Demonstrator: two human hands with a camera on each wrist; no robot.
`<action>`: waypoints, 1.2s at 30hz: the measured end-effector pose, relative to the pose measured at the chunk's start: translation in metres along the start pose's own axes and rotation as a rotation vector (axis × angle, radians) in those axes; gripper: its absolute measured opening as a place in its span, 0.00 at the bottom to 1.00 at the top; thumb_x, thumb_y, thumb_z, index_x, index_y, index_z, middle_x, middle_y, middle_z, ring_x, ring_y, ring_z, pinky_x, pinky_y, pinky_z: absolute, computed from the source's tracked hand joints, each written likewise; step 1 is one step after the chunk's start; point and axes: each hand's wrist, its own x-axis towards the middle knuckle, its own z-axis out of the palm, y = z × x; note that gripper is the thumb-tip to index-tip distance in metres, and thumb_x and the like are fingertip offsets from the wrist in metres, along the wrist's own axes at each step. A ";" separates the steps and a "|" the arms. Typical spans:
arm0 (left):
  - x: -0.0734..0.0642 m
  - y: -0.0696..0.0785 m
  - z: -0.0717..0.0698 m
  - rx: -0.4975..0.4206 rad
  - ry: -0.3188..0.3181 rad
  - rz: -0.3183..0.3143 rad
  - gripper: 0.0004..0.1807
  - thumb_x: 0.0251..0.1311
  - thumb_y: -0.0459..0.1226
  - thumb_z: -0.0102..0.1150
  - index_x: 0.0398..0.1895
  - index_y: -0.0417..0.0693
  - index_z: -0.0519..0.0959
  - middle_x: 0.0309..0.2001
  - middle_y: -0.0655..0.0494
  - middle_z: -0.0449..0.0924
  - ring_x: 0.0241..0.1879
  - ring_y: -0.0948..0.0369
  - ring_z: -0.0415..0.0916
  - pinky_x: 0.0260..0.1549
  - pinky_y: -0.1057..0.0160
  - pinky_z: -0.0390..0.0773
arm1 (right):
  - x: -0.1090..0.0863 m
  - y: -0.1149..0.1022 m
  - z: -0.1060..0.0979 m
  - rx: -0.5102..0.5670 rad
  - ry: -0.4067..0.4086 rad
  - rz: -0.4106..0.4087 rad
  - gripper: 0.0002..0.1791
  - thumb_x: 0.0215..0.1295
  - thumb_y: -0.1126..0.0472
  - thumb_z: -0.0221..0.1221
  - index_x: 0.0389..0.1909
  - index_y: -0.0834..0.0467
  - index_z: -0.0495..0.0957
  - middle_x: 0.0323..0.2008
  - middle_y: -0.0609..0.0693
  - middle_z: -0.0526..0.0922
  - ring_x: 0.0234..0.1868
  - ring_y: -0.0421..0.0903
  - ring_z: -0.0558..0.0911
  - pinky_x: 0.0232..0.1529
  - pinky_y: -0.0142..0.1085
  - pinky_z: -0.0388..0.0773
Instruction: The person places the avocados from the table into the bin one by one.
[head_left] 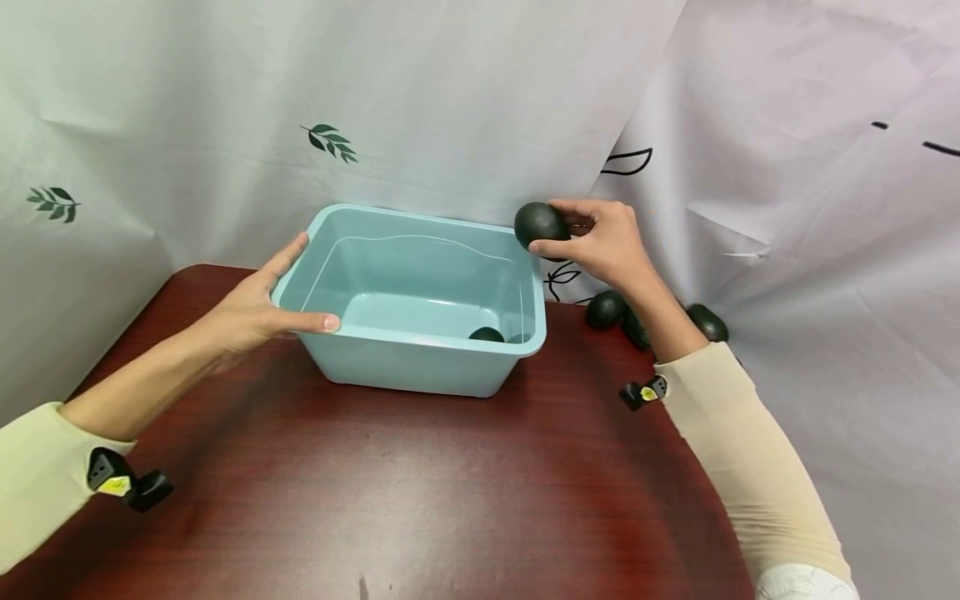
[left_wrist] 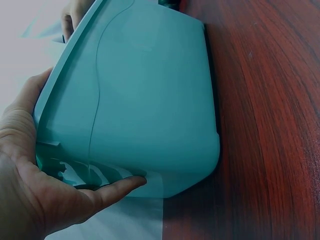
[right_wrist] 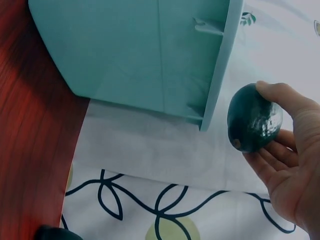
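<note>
A light blue-green plastic basin (head_left: 416, 363) stands on the table. My left hand (head_left: 251, 312) holds its left end, thumb along the front rim and fingers spread beside the side rim. In the left wrist view, the left hand (left_wrist: 55, 192) cups the outside of the wall. My right hand (head_left: 603, 242) grips a dark green avocado (head_left: 540, 225) by the basin's back right corner, at rim height. Thumb and fingers hold the avocado (right_wrist: 254, 117) from opposite sides in the right wrist view. Another avocado (head_left: 487, 334) lies inside the basin near its right end, partly hidden by the front wall.
Several more avocados (head_left: 605, 309) lie to the right of the basin, partly behind my right forearm. The dark red wooden table (head_left: 420, 483) has a rounded right edge. White patterned cloth (head_left: 435, 100) hangs behind it and along the sides.
</note>
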 end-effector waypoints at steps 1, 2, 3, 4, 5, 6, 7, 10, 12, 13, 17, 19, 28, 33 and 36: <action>0.000 0.000 0.000 0.002 0.000 -0.001 0.71 0.69 0.40 0.79 0.93 0.85 0.31 0.90 0.52 0.52 0.77 0.45 0.66 0.55 0.63 0.87 | 0.001 -0.001 0.001 0.001 -0.006 0.001 0.38 0.56 0.50 0.87 0.68 0.53 0.89 0.59 0.55 0.94 0.56 0.51 0.95 0.53 0.26 0.85; 0.000 0.000 0.000 0.002 -0.001 0.000 0.71 0.69 0.40 0.79 0.93 0.85 0.31 0.90 0.52 0.52 0.77 0.45 0.66 0.55 0.63 0.87 | 0.001 -0.002 0.002 -0.001 -0.010 0.002 0.38 0.56 0.50 0.87 0.69 0.53 0.89 0.60 0.55 0.94 0.57 0.51 0.95 0.54 0.28 0.86; 0.000 0.000 0.000 0.002 -0.001 -0.001 0.71 0.69 0.40 0.79 0.93 0.85 0.31 0.90 0.52 0.52 0.77 0.45 0.66 0.55 0.63 0.87 | 0.002 -0.003 0.003 0.001 -0.014 0.004 0.38 0.56 0.49 0.87 0.69 0.53 0.89 0.60 0.54 0.94 0.57 0.51 0.95 0.56 0.30 0.87; 0.000 0.000 0.000 0.002 -0.001 -0.001 0.71 0.69 0.40 0.79 0.93 0.85 0.31 0.90 0.52 0.51 0.77 0.45 0.66 0.55 0.63 0.87 | 0.002 -0.004 0.004 0.005 -0.019 0.004 0.38 0.56 0.49 0.87 0.69 0.52 0.89 0.60 0.54 0.94 0.58 0.51 0.95 0.57 0.33 0.88; 0.000 0.000 0.001 0.002 -0.001 -0.001 0.71 0.68 0.40 0.79 0.93 0.85 0.31 0.91 0.52 0.51 0.77 0.45 0.66 0.55 0.63 0.87 | 0.002 -0.005 0.005 0.007 -0.025 0.005 0.38 0.56 0.49 0.87 0.69 0.52 0.89 0.60 0.54 0.94 0.58 0.51 0.95 0.59 0.36 0.89; 0.000 0.000 0.001 0.003 0.001 -0.002 0.71 0.68 0.40 0.80 0.93 0.85 0.31 0.91 0.52 0.51 0.77 0.45 0.66 0.55 0.64 0.87 | 0.003 -0.006 0.006 0.010 -0.030 0.005 0.39 0.56 0.48 0.87 0.69 0.52 0.89 0.60 0.54 0.94 0.58 0.51 0.95 0.60 0.38 0.89; -0.001 0.000 0.001 0.002 0.001 -0.002 0.71 0.68 0.40 0.80 0.93 0.85 0.31 0.91 0.52 0.51 0.77 0.45 0.66 0.55 0.64 0.87 | 0.003 -0.007 0.008 0.012 -0.034 0.002 0.39 0.56 0.48 0.87 0.69 0.51 0.89 0.60 0.54 0.94 0.59 0.50 0.95 0.61 0.40 0.89; -0.001 0.000 0.000 0.003 0.003 -0.002 0.71 0.68 0.40 0.80 0.93 0.85 0.31 0.91 0.52 0.51 0.77 0.46 0.66 0.55 0.64 0.87 | 0.004 -0.010 0.012 0.028 -0.049 -0.010 0.39 0.56 0.49 0.87 0.69 0.51 0.89 0.60 0.53 0.94 0.59 0.50 0.95 0.61 0.42 0.89; -0.001 0.000 0.000 0.004 0.004 -0.002 0.71 0.68 0.40 0.80 0.93 0.85 0.31 0.91 0.52 0.51 0.77 0.46 0.67 0.55 0.64 0.87 | 0.005 -0.012 0.016 0.042 -0.054 -0.022 0.38 0.56 0.50 0.87 0.69 0.52 0.89 0.60 0.53 0.94 0.59 0.50 0.95 0.61 0.43 0.90; -0.001 0.000 0.000 0.004 0.003 -0.002 0.71 0.68 0.40 0.80 0.93 0.84 0.31 0.91 0.52 0.52 0.77 0.46 0.67 0.55 0.64 0.87 | 0.006 -0.013 0.017 0.043 -0.057 -0.031 0.38 0.56 0.50 0.87 0.69 0.53 0.89 0.60 0.53 0.94 0.59 0.50 0.95 0.61 0.43 0.90; 0.000 0.000 0.001 0.006 0.002 0.000 0.71 0.69 0.41 0.79 0.93 0.85 0.30 0.91 0.52 0.51 0.77 0.45 0.67 0.55 0.62 0.87 | 0.008 -0.016 0.023 0.049 -0.072 -0.047 0.39 0.55 0.51 0.87 0.69 0.54 0.88 0.61 0.54 0.94 0.59 0.51 0.95 0.62 0.45 0.90; 0.000 0.000 0.001 0.008 0.002 0.001 0.71 0.69 0.41 0.79 0.93 0.85 0.30 0.92 0.52 0.50 0.78 0.45 0.67 0.56 0.61 0.87 | 0.008 -0.017 0.025 0.040 -0.081 -0.049 0.39 0.55 0.51 0.87 0.69 0.54 0.88 0.61 0.54 0.94 0.59 0.51 0.95 0.62 0.46 0.90; 0.000 0.001 0.002 0.009 0.003 0.006 0.71 0.69 0.41 0.79 0.93 0.84 0.31 0.92 0.52 0.50 0.78 0.44 0.67 0.57 0.59 0.87 | 0.009 -0.017 0.034 0.031 -0.110 -0.065 0.39 0.55 0.53 0.87 0.69 0.55 0.88 0.61 0.54 0.94 0.57 0.52 0.95 0.61 0.47 0.90; 0.000 0.001 0.002 0.007 0.004 0.009 0.71 0.68 0.40 0.79 0.93 0.84 0.31 0.92 0.53 0.49 0.78 0.44 0.66 0.56 0.60 0.87 | 0.010 -0.018 0.037 0.039 -0.120 -0.088 0.39 0.54 0.53 0.87 0.68 0.56 0.89 0.62 0.54 0.93 0.57 0.52 0.95 0.62 0.48 0.90; 0.000 0.001 0.003 0.011 0.004 0.007 0.71 0.68 0.41 0.80 0.93 0.84 0.31 0.92 0.52 0.49 0.78 0.44 0.66 0.56 0.60 0.87 | 0.010 -0.018 0.038 0.044 -0.129 -0.086 0.39 0.55 0.52 0.87 0.69 0.57 0.88 0.64 0.55 0.92 0.60 0.53 0.94 0.64 0.48 0.90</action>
